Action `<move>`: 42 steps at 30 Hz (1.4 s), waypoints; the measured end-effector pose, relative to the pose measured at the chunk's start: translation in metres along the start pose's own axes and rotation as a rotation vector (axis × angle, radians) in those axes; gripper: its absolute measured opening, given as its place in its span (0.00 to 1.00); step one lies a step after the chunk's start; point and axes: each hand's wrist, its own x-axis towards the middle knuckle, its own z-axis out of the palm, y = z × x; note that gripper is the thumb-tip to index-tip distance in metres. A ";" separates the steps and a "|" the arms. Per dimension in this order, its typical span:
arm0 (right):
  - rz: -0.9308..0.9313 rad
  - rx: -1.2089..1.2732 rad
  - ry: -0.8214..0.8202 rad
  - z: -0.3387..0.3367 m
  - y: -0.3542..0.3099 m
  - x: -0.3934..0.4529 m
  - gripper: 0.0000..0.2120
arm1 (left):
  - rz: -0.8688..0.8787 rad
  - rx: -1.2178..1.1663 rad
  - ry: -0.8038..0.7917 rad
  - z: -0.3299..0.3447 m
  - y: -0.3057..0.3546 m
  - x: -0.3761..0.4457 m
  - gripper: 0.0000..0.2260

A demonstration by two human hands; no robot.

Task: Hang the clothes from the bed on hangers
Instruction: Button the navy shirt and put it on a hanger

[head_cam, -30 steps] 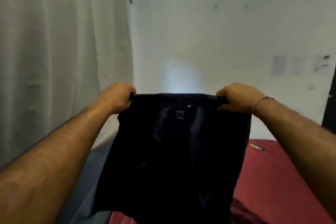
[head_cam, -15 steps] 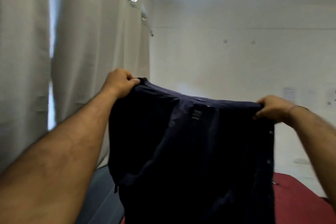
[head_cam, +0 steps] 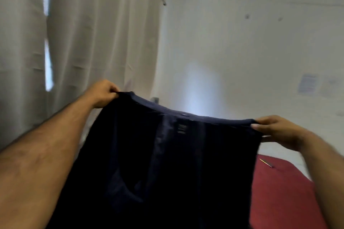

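Red bed; thin yellow stick lying on it.

Pale curtain hanging at left, papers sticking on white wall, thin yellow stick lying on red surface

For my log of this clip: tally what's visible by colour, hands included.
Dark navy: 1, the garment
Red: 1, the bed cover
Off-white: 1, the curtain
Bare hands: 2, left hand and right hand, both gripping the garment
Total: 5
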 end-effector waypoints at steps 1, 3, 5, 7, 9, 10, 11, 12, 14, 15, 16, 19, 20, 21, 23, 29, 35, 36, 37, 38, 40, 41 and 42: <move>-0.001 -0.027 0.029 0.003 0.008 -0.003 0.08 | -0.027 -0.040 0.044 0.013 -0.006 -0.003 0.06; 0.000 -0.038 0.085 0.010 0.021 -0.005 0.11 | -0.095 -0.146 0.098 0.031 -0.019 -0.012 0.05; -0.010 0.016 0.100 0.010 0.037 -0.008 0.11 | -0.097 -0.267 0.049 0.047 -0.024 -0.023 0.06; -0.024 0.063 0.074 0.007 0.052 -0.013 0.09 | -0.053 -0.356 -0.006 0.056 -0.023 -0.038 0.07; -0.056 0.078 0.136 0.005 0.062 -0.018 0.08 | -0.019 -0.354 -0.012 0.059 -0.020 -0.050 0.08; -0.085 0.080 0.199 0.005 0.064 -0.019 0.08 | -0.014 -0.331 -0.028 0.059 -0.020 -0.052 0.09; -0.109 0.087 0.256 0.007 0.066 -0.021 0.11 | -0.012 -0.287 -0.062 0.060 -0.022 -0.055 0.10; -0.120 0.098 0.294 0.010 0.066 -0.024 0.13 | -0.011 -0.235 -0.104 0.062 -0.025 -0.057 0.10; -0.103 0.104 0.279 0.014 0.068 -0.030 0.17 | -0.028 -0.122 -0.125 0.064 -0.032 -0.061 0.10; -0.080 0.111 0.220 0.014 0.070 -0.032 0.16 | -0.055 -0.083 -0.079 0.066 -0.035 -0.062 0.10; -0.047 0.138 0.125 0.016 0.072 -0.036 0.13 | -0.093 -0.070 -0.010 0.065 -0.036 -0.065 0.10; 0.079 0.193 -0.172 0.019 0.079 -0.042 0.05 | -0.152 -0.053 0.160 0.060 -0.029 -0.082 0.09; 0.107 0.155 -0.212 0.020 0.081 -0.042 0.07 | -0.141 -0.031 0.186 0.060 -0.026 -0.088 0.09; 0.122 0.056 -0.227 0.023 0.085 -0.039 0.07 | -0.131 -0.004 0.202 0.059 -0.026 -0.096 0.10; 0.105 -0.257 -0.182 0.030 0.094 -0.037 0.03 | -0.104 0.021 0.230 0.058 -0.020 -0.107 0.09; 0.036 -0.082 0.124 0.071 0.124 -0.041 0.10 | -0.158 -0.019 0.272 0.050 -0.025 -0.132 0.07; 0.031 0.270 0.158 0.117 0.095 -0.068 0.10 | -0.158 0.013 0.241 0.039 -0.048 -0.147 0.07; 0.024 0.273 0.170 0.122 0.090 -0.074 0.10 | -0.148 -0.005 0.218 0.039 -0.051 -0.149 0.07; 0.018 0.283 0.174 0.127 0.085 -0.078 0.09 | -0.140 -0.034 0.192 0.038 -0.054 -0.151 0.06; 0.016 0.298 0.172 0.132 0.081 -0.082 0.08 | -0.131 -0.074 0.158 0.039 -0.058 -0.154 0.06; 0.019 0.310 0.165 0.146 0.070 -0.092 0.06 | -0.091 -0.159 0.057 0.037 -0.063 -0.157 0.04; 0.018 0.322 0.159 0.155 0.066 -0.096 0.05 | -0.065 -0.202 -0.033 0.035 -0.066 -0.159 0.04; 0.021 0.347 0.140 0.162 0.064 -0.100 0.04 | -0.040 -0.252 -0.143 0.033 -0.068 -0.158 0.07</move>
